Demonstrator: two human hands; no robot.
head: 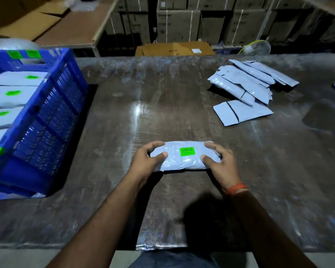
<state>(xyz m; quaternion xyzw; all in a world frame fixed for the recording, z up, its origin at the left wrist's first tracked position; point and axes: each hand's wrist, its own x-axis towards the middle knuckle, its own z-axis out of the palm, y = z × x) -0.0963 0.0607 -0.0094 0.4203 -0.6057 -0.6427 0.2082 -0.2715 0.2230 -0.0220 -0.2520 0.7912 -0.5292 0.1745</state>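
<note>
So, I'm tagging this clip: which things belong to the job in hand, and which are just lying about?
Job: grey parcel, gripped by left hand and right hand; probably blue crate, empty mailer bags.
Lying about: flat cardboard box, stacked cartons, side table.

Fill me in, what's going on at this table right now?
A person is handling a filled grey mailer packet with a green label, low at the dark table. The left grip curls round its left end and the right grip round its right end. A blue crate at the left holds similar labelled packets. A pile of flat, empty mailer bags lies at the far right.
</note>
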